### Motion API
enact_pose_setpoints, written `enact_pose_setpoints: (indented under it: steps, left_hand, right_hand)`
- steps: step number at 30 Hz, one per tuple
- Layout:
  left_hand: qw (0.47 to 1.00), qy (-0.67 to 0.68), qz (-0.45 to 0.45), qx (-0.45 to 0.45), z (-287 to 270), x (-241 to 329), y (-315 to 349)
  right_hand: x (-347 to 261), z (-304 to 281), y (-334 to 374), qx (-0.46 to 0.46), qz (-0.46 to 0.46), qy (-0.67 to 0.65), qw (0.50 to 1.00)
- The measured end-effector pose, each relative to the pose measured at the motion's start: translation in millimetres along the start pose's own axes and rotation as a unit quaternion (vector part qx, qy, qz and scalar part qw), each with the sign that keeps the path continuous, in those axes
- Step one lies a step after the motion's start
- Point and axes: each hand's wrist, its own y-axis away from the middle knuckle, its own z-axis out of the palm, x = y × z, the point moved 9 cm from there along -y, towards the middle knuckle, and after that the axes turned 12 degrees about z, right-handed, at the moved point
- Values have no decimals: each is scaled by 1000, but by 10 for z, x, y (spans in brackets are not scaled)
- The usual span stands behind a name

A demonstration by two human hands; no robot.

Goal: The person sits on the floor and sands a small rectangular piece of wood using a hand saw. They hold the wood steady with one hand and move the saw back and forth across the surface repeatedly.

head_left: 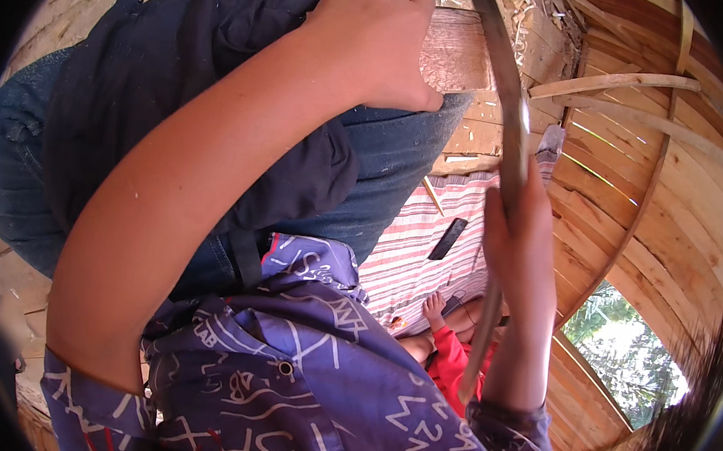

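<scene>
My left hand [382, 47] reaches across my lap and is closed on the end of a flat wooden block [457, 52], its thumb along the near edge and its other fingers mostly hidden. My right hand [523, 245] is wrapped round a long, narrow, curved grey-brown strip [511, 102] with a bright glint along one edge. Whether it is wood or metal I cannot tell. The strip runs from the top of the view, past the block's right end, down to below my right wrist. Dark cloth [162, 86] covers part of my jeans under my left arm.
A person in a red top [453, 358] sits close by my right forearm. A black, phone-like rectangle [448, 238] lies on the striped mat [403, 228]. Curved wooden strips [615, 82] stand out from the plank wall [615, 193], which has an opening [629, 353]. Shavings litter the floor.
</scene>
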Motion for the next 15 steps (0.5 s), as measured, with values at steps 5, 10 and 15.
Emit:
enact_pose_setpoints:
  steps: [5, 10, 15]
  left_hand:
    - [998, 29, -32, -43, -51, -118, -3]
    - [995, 17, -39, -94, -183, -108, 59]
    - [999, -35, 1, -8, 86, 19, 28]
  right_hand:
    - [-112, 213, -430, -57, 54, -43, 996]
    - [55, 29, 237, -65, 102, -68, 990]
    - [30, -57, 435, -27, 81, -51, 995]
